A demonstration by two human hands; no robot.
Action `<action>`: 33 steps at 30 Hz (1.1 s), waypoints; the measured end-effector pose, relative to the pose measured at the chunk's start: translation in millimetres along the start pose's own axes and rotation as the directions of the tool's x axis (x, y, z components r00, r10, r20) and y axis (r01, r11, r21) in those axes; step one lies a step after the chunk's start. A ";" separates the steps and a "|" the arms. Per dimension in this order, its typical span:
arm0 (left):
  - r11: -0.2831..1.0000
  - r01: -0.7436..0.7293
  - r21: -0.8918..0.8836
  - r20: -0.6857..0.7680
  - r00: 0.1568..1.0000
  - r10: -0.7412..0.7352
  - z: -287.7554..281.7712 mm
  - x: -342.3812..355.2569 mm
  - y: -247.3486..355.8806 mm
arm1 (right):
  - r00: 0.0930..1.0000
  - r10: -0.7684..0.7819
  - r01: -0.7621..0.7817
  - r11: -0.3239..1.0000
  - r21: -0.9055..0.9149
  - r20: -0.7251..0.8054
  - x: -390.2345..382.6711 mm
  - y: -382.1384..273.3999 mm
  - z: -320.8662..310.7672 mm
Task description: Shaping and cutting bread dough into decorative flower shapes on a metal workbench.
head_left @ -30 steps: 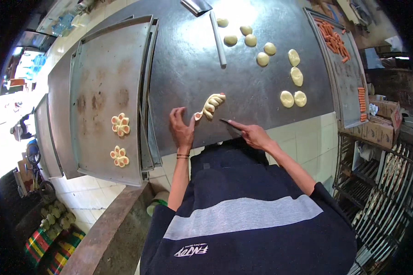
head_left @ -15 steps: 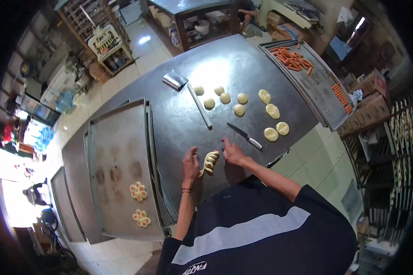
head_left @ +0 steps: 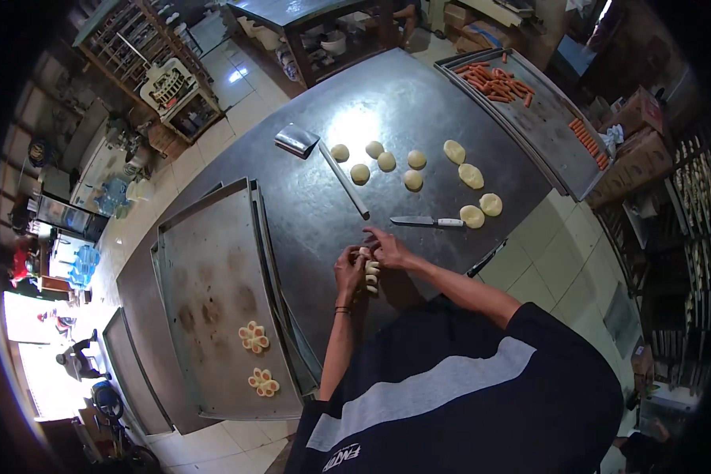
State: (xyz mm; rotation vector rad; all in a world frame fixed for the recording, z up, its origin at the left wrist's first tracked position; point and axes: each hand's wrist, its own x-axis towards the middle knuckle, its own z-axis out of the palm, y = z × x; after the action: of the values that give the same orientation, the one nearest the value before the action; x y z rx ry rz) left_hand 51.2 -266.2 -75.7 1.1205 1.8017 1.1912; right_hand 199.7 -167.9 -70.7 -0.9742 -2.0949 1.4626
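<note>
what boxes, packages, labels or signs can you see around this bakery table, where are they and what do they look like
Cardboard boxes: stacked right of the sausage tray, brown, rectangular, one with a red printed patch.
Water bottles: far left on the floor, blue, rounded.
White crate: on the wooden shelf at upper left, slatted plastic.
No signs or screens show clearly.

The single head view looked steeply down from above the person's chest onto the dark bench (head_left: 419, 103), fairly high above it (fisheye bending its edges), facing toward its far edge, with the near edge underneath.
</note>
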 end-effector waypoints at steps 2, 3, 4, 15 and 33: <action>0.999 -0.030 0.015 -0.035 0.999 0.031 -6.1 -2.3 -4.3 | 0.983 -0.099 0.094 0.995 -0.042 -0.157 -11.9 5.0 4.1; 0.999 -0.031 0.017 -0.033 0.999 0.031 -9.0 -0.3 -6.0 | 0.982 -0.098 0.093 0.995 -0.040 -0.159 -14.9 8.2 2.1; 0.998 -0.035 0.059 -0.040 0.998 0.037 -10.5 4.2 -3.1 | 0.996 -0.081 0.079 0.994 -0.073 -0.023 -18.3 11.4 -1.1; 0.919 -0.318 0.232 0.094 0.948 0.304 -21.2 7.0 -7.4 | 0.993 -0.117 0.113 0.983 -0.148 -0.017 -6.3 9.4 1.0; 0.997 -0.027 0.077 0.036 0.999 0.024 -12.5 11.9 48.9 | 0.992 -0.128 0.123 0.970 -0.210 -0.010 51.9 51.5 -6.1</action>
State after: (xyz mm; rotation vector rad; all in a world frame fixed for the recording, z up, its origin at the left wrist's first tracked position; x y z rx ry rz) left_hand 49.4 -249.5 -26.6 1.2047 1.8259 1.1176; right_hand 184.8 -115.1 -119.5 -0.9085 -2.2828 1.1820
